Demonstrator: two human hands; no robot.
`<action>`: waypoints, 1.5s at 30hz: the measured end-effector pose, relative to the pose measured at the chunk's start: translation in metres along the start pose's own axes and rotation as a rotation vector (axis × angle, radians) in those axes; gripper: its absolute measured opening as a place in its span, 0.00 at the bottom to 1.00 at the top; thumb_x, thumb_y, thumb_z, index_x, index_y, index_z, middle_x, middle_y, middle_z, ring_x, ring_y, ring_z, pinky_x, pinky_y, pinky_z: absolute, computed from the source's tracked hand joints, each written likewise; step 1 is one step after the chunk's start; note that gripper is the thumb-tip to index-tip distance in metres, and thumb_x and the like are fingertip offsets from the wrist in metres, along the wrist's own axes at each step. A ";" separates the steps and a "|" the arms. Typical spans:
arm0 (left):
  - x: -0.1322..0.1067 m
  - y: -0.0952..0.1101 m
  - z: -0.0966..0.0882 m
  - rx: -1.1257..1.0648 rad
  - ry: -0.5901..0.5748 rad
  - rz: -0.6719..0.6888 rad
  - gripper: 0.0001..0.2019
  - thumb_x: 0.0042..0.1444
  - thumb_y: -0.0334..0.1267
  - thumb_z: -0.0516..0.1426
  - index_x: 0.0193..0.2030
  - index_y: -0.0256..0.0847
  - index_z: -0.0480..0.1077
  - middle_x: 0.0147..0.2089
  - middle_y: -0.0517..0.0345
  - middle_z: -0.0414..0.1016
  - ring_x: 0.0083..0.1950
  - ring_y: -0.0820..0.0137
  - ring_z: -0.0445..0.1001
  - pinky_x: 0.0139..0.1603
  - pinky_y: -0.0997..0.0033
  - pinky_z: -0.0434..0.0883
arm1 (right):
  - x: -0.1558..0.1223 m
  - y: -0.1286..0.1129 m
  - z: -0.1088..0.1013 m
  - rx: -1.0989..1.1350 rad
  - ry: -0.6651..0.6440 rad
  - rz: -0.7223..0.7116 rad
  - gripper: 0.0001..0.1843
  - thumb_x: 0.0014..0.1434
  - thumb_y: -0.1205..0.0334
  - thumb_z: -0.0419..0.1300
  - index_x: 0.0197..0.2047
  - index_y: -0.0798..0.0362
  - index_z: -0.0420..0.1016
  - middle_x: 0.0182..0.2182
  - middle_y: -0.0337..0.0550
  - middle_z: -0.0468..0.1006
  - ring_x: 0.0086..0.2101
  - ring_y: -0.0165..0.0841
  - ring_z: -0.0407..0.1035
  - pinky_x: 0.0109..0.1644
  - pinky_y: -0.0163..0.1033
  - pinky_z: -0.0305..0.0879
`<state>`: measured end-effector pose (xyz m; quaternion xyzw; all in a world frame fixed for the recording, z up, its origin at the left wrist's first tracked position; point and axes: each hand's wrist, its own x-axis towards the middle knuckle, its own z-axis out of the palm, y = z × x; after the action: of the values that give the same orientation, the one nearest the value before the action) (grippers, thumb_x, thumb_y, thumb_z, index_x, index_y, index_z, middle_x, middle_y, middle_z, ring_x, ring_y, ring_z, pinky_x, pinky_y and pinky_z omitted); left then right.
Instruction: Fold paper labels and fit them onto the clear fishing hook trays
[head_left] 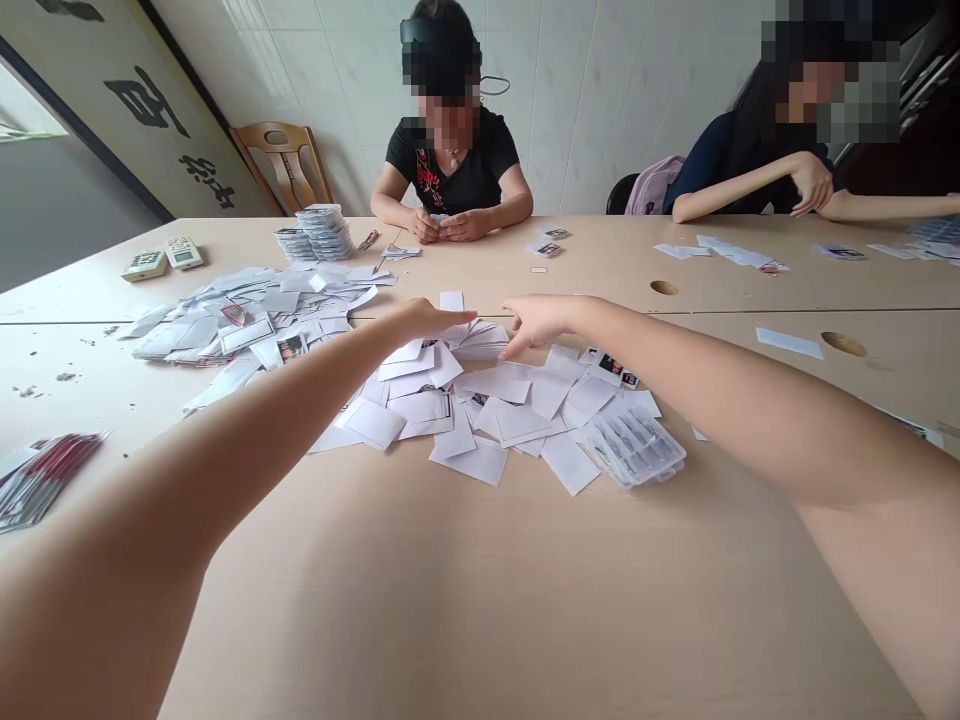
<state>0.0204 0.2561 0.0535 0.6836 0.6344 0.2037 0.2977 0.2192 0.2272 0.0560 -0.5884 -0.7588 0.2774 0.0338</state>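
Observation:
My left hand (429, 316) stretches over the far edge of a loose heap of white paper cards (465, 400), its fingers extended toward the right. Opposite it, my right hand (541, 320) has its thumb and fingers apart and points left. Both look unfilled. Between and just below them lies a fanned bunch of white cards (480, 340); I cannot tell whether either hand touches it. A few cards show printed pictures (616, 368). At the heap's right side sits a clear plastic case (634, 440) with compartments.
A larger pile of white cards (247, 320) spreads to the left, with stacked packs (324, 235) and two calculators (144, 265) behind. A reddish bundle (49, 480) lies at the left edge. Two people sit across the table (420, 600); one holds something small. Cable holes (844, 344) are at right.

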 end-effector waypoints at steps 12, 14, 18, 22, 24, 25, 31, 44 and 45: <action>-0.001 0.011 0.007 0.326 -0.188 -0.021 0.25 0.33 0.53 0.64 0.36 0.39 0.70 0.40 0.47 0.71 0.39 0.59 0.69 0.33 0.67 0.62 | 0.006 0.005 -0.009 -0.036 -0.042 0.006 0.60 0.36 0.47 0.73 0.68 0.50 0.48 0.55 0.54 0.69 0.46 0.47 0.71 0.48 0.47 0.66; 0.000 0.013 0.005 0.366 -0.262 -0.014 0.24 0.36 0.49 0.63 0.41 0.41 0.71 0.45 0.47 0.71 0.43 0.58 0.69 0.35 0.67 0.63 | 0.003 0.005 -0.016 -0.081 -0.057 0.031 0.63 0.36 0.45 0.72 0.69 0.49 0.46 0.58 0.53 0.66 0.49 0.49 0.69 0.50 0.48 0.66; 0.005 0.016 -0.002 0.461 -0.382 -0.001 0.30 0.39 0.48 0.59 0.54 0.48 0.67 0.54 0.51 0.69 0.49 0.56 0.68 0.39 0.66 0.65 | 0.002 0.002 -0.026 -0.191 -0.043 0.027 0.62 0.38 0.43 0.70 0.70 0.50 0.42 0.62 0.51 0.60 0.57 0.51 0.60 0.57 0.52 0.61; 0.001 0.016 -0.004 0.495 -0.408 0.021 0.37 0.39 0.55 0.60 0.59 0.50 0.63 0.60 0.52 0.64 0.54 0.55 0.66 0.44 0.66 0.67 | 0.012 -0.002 -0.023 -0.097 -0.028 -0.037 0.44 0.52 0.59 0.63 0.68 0.51 0.49 0.63 0.48 0.60 0.59 0.47 0.59 0.59 0.48 0.60; -0.004 0.016 -0.002 0.521 -0.417 0.042 0.41 0.38 0.60 0.60 0.60 0.47 0.61 0.62 0.49 0.62 0.54 0.56 0.67 0.42 0.67 0.67 | 0.020 -0.003 -0.019 -0.039 0.001 -0.046 0.36 0.55 0.67 0.57 0.66 0.53 0.54 0.63 0.50 0.60 0.59 0.45 0.59 0.59 0.47 0.60; -0.006 0.015 -0.001 0.531 -0.412 0.055 0.42 0.38 0.61 0.60 0.60 0.45 0.60 0.63 0.47 0.62 0.53 0.57 0.67 0.40 0.68 0.67 | 0.023 -0.003 -0.017 -0.023 0.013 -0.050 0.33 0.55 0.69 0.56 0.65 0.53 0.57 0.62 0.50 0.61 0.59 0.44 0.59 0.58 0.46 0.60; -0.010 0.004 0.008 0.490 -0.296 0.146 0.36 0.41 0.56 0.61 0.56 0.42 0.64 0.58 0.49 0.67 0.48 0.61 0.71 0.36 0.70 0.67 | 0.029 -0.008 -0.014 0.026 -0.041 -0.132 0.25 0.50 0.75 0.56 0.52 0.50 0.71 0.53 0.44 0.73 0.51 0.39 0.68 0.51 0.41 0.66; -0.013 -0.010 0.015 0.314 -0.225 0.160 0.31 0.38 0.54 0.63 0.50 0.44 0.68 0.46 0.52 0.73 0.39 0.64 0.72 0.31 0.71 0.62 | 0.014 0.001 0.004 -0.160 0.115 -0.431 0.09 0.52 0.63 0.62 0.38 0.53 0.80 0.37 0.44 0.79 0.37 0.34 0.71 0.38 0.37 0.63; -0.013 -0.011 0.014 0.299 -0.236 0.155 0.32 0.37 0.55 0.63 0.50 0.45 0.68 0.46 0.52 0.73 0.39 0.65 0.71 0.31 0.71 0.62 | 0.015 0.001 0.005 -0.164 0.147 -0.448 0.08 0.53 0.61 0.61 0.35 0.52 0.80 0.37 0.43 0.79 0.36 0.34 0.71 0.38 0.37 0.62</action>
<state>0.0197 0.2415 0.0369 0.7862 0.5638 0.0483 0.2486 0.2134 0.2385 0.0470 -0.4247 -0.8858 0.1570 0.1019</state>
